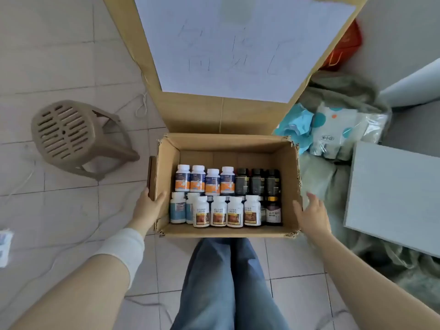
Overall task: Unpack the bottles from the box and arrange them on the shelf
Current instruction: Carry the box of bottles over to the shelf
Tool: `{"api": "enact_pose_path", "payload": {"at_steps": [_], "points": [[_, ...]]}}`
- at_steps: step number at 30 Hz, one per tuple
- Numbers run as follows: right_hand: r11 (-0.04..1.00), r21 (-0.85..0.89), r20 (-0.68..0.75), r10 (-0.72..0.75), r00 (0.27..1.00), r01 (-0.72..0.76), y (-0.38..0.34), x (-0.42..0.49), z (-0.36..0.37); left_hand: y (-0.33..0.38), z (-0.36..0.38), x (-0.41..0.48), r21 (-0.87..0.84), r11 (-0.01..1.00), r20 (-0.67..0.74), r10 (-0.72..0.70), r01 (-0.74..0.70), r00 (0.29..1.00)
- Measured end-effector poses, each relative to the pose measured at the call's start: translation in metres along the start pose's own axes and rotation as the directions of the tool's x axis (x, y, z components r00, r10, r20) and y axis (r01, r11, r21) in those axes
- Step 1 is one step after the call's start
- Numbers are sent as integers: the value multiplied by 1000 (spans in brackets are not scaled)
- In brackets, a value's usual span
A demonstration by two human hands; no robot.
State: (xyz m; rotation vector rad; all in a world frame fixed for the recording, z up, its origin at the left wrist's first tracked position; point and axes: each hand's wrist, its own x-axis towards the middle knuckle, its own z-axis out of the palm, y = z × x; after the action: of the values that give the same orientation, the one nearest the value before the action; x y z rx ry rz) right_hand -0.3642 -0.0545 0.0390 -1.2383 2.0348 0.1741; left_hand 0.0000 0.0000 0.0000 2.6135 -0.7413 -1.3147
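Open box (228,231) on the tiled floor, right at the person's feet, and the bottles (226,214) are all standing inside, packed in rows toward the near wall. The left hand (148,206) clasps the box's left wall, thumb hooked over the rim. The right hand (312,214) is just beside the right wall, fingers spread wide, holding nothing. A beige stool (64,134) stands to the left.
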Motion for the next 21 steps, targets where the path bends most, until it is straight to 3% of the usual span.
{"api": "enact_pose_path", "payload": {"at_steps": [3,6,11,16,21], "points": [[998,-15,91,61,994,-60,2,35,16,-5,15,22,47,999,57,-10,7,998],[990,-86,123,125,984,-115,6,57,25,-7,28,34,-1,999,-19,-33,33,999],[966,-259,117,55,992,-23,11,76,26,-8,30,32,176,984,-104,43,-24,994],[975,-219,119,63,991,-36,25,56,19,9,21,5,292,953,-118,124,-85,985],[986,-22,40,169,985,-168,65,-9,8,35,5,-27,379,910,-64,208,-169,976]]}}
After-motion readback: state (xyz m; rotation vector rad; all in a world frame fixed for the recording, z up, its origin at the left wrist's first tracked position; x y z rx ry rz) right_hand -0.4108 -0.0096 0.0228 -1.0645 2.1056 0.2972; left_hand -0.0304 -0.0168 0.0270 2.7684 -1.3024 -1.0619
